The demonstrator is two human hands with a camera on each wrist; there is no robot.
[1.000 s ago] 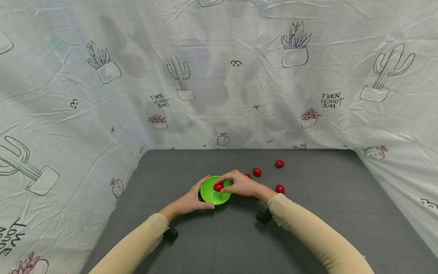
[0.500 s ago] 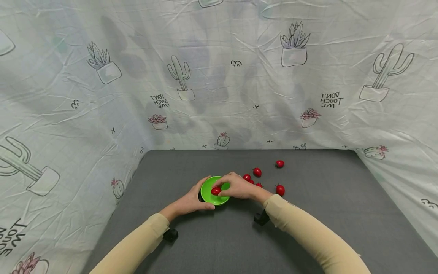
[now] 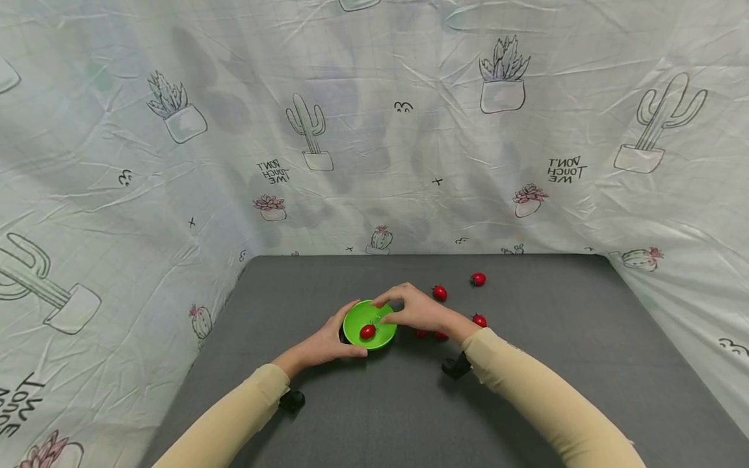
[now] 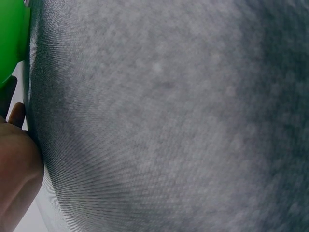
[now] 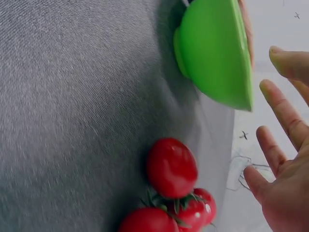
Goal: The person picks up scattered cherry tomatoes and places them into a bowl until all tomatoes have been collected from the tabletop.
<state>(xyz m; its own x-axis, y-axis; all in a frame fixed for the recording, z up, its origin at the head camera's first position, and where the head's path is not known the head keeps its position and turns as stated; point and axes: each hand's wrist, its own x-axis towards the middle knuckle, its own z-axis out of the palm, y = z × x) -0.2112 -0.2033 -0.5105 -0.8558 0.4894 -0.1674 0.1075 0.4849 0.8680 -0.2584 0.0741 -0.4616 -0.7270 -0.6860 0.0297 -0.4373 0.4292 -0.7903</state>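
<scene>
A green bowl (image 3: 377,315) sits on the grey table (image 3: 562,338) with one red tomato (image 3: 367,331) inside it. My left hand (image 3: 338,336) grips the bowl's left rim, thumb at the near edge and fingers at the far edge. My right hand (image 3: 393,311) hovers over the bowl's right rim with spread fingers (image 5: 282,111) and holds nothing. In the right wrist view the bowl (image 5: 217,53) is seen from the side, with a cluster of tomatoes (image 5: 171,166) close by. The left wrist view shows only a strip of the bowl (image 4: 9,38) and table.
Several loose red tomatoes lie right of the bowl: one (image 3: 439,293) behind my right hand, one (image 3: 478,279) farther back, one (image 3: 480,320) by my wrist, two (image 3: 440,336) under it. Cactus-print cloth (image 3: 374,130) walls the table on three sides.
My right hand carried a tomato over the bowl, lowered it and let it go; the tomato now lies in the bowl and the fingers have spread. The left hand stayed on the bowl.
</scene>
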